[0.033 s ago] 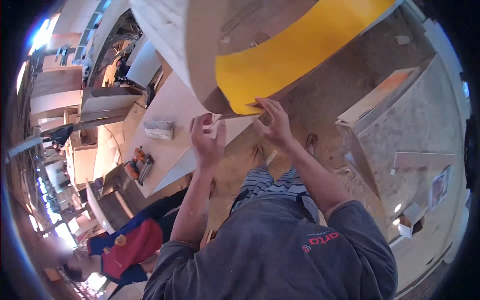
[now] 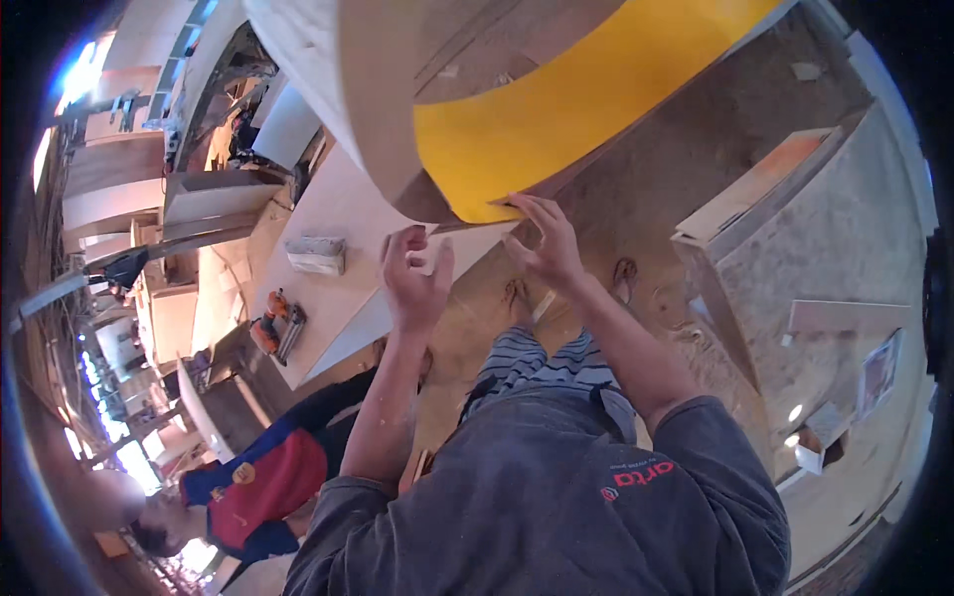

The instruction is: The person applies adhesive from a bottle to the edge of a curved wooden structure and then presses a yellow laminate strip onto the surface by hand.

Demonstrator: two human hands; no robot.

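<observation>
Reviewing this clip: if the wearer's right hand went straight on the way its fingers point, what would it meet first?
The right hand would most likely meet the yellow sheet, whose lower end lies right ahead. Depth is unclear, so it may already be touching.

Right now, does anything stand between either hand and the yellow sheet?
Nothing visible separates the right hand from the yellow sheet: its fingers are at the near edge. Between the left hand and the sheet, the curved pale panel's lower end shows.
</observation>
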